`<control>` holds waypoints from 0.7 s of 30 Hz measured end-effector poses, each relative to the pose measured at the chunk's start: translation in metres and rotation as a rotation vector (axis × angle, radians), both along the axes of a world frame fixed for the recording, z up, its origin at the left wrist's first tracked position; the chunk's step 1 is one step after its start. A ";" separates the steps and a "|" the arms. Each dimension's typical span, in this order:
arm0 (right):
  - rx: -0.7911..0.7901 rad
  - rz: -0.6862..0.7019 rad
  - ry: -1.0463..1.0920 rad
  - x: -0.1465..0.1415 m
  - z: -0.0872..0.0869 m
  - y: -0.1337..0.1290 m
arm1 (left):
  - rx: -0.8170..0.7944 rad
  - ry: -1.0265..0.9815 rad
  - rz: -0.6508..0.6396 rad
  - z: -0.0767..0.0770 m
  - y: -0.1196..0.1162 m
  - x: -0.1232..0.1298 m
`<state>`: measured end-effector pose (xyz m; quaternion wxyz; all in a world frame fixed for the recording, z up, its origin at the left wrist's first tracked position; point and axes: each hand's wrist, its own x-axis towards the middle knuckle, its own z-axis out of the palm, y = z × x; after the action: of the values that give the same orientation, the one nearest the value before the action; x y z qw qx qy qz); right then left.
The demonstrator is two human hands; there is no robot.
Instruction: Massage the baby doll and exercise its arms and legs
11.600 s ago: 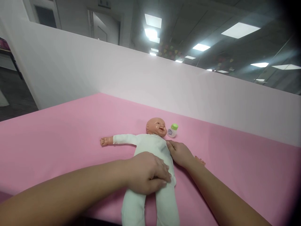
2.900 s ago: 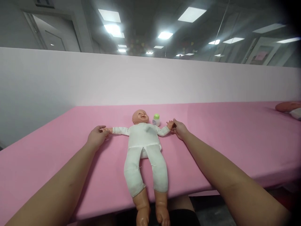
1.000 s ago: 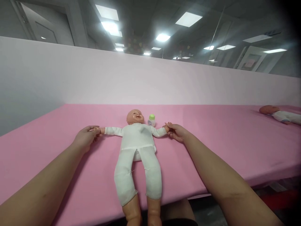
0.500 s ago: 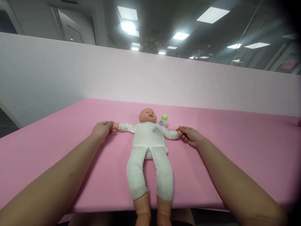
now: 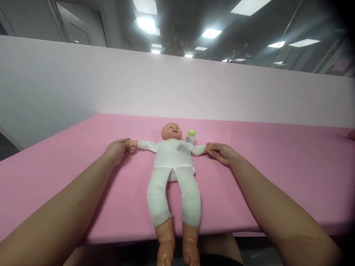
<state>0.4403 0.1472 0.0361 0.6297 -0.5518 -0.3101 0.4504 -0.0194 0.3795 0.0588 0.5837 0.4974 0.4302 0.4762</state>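
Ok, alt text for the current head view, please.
A baby doll lies on its back on a pink table, the person's left hand and right hand each holding one of its hands. A green-capped bottle stands by its head.

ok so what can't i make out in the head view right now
All in the head view:
- Doll: the ends of its arms, largely covered by the left hand and right hand.
- Feet: tips run into the bottom edge.
- Label on the bottle: too small to read.
- Reddish thing: cut off by the right edge.
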 end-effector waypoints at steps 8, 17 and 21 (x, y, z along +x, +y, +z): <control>-0.006 0.021 0.067 -0.005 0.006 -0.005 | 0.066 0.075 -0.079 -0.003 0.002 -0.005; -0.024 -0.021 -0.109 -0.010 0.005 0.000 | 0.072 0.154 -0.010 -0.008 0.007 -0.004; -0.045 -0.078 -0.104 -0.011 0.007 0.000 | 0.047 0.164 0.026 -0.010 0.009 -0.001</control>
<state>0.4294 0.1474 0.0429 0.6171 -0.6001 -0.3104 0.4033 -0.0206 0.3888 0.0493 0.5285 0.5426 0.4718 0.4513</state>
